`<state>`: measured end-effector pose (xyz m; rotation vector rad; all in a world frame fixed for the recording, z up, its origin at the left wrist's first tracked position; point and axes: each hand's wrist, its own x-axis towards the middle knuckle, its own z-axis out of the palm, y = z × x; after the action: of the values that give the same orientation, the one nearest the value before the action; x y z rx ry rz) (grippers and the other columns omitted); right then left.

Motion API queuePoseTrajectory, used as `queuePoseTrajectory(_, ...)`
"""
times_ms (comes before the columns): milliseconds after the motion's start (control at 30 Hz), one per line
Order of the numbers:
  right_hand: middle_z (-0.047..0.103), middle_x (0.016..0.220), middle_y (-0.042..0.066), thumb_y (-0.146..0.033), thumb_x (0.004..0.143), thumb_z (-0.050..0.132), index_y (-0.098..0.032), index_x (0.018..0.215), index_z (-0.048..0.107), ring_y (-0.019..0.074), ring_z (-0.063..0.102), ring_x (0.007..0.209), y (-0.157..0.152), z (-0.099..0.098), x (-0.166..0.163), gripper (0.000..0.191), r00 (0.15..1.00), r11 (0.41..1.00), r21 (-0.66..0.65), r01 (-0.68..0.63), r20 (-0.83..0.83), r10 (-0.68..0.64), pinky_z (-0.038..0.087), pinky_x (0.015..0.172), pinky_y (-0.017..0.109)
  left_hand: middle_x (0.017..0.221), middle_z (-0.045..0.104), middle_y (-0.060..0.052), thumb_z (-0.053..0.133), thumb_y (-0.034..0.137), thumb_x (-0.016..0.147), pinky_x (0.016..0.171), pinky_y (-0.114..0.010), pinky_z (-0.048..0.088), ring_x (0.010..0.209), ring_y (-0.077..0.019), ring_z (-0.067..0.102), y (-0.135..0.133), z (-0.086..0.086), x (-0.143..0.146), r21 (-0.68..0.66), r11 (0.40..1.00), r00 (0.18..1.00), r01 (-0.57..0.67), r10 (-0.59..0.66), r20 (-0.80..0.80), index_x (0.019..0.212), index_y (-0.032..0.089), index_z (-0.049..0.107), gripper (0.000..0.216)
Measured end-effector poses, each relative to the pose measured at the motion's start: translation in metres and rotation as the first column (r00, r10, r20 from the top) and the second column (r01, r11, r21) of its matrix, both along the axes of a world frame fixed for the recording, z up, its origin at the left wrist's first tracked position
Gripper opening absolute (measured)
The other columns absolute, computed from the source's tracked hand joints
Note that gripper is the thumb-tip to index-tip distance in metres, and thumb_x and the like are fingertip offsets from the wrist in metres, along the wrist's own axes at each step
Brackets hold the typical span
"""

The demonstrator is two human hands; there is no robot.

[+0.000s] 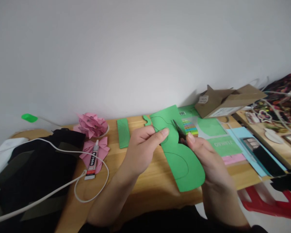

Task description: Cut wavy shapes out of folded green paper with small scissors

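Observation:
A sheet of green paper (176, 161) with dark curved lines drawn on it is held up over the wooden table. My left hand (145, 145) pinches its left edge, thumb on top. In my right hand (208, 158) is a pair of scissors (179, 127), whose dark blades meet the paper's right side; the handles are mostly hidden by my fingers. The right edge of the paper is cut in a wavy outline. Behind my left hand lie a green paper strip (123, 132) and a small curved green scrap (146, 120).
To the left are a pink folded-paper flower (92, 124), a glue tube (92, 161) on pink paper, a white cable (97, 152) and dark cloth (38, 181). An open cardboard box (225, 100), a green-printed package (225, 145) and a dark phone-like object (264, 157) sit to the right.

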<state>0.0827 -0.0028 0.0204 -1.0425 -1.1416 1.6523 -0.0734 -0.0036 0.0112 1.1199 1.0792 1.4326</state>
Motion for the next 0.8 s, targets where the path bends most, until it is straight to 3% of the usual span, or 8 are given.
queuePoseTrajectory(133,0.038,0.046,-0.005,-0.058,0.075,0.069,-0.02,0.046,0.044,0.0079,0.03,0.041,-0.0013,0.0002,-0.0008,0.054,0.998,0.999,0.015,0.048,0.043,-0.048,0.025,0.036,0.022,0.054,0.04,0.003,0.07,0.033,0.078,0.053,-0.026,0.033,0.055,-0.0098,0.037,-0.0005,0.0003,0.0001,-0.012,1.0,1.0,-0.012,0.012,0.002,0.05,0.017,0.049,0.039)
queuePoseTrajectory(533,0.043,0.043,-0.004,-0.059,0.075,0.069,-0.021,0.045,0.046,0.0091,0.035,0.039,-0.001,-0.0004,-0.0002,0.054,1.0,0.999,-0.031,0.017,0.014,-0.017,0.03,0.037,0.024,0.058,0.052,0.001,0.07,0.032,0.078,0.058,-0.027,0.04,0.059,-0.012,0.046,0.0007,0.0011,0.0019,-0.004,0.999,0.997,0.034,-0.034,0.072,0.053,0.017,0.056,0.033)
queuePoseTrajectory(800,0.039,0.039,-0.005,-0.061,0.077,0.067,-0.021,0.045,0.046,0.0074,0.029,0.035,-0.0033,0.0008,-0.0009,0.055,0.999,0.999,-0.034,-0.001,0.033,0.002,0.023,0.033,0.023,0.055,0.042,0.003,0.069,0.032,0.078,0.056,-0.027,0.035,0.057,-0.0105,0.039,-0.0004,0.0015,0.0006,-0.011,0.999,0.996,0.047,-0.046,0.083,0.05,0.017,0.048,0.038)
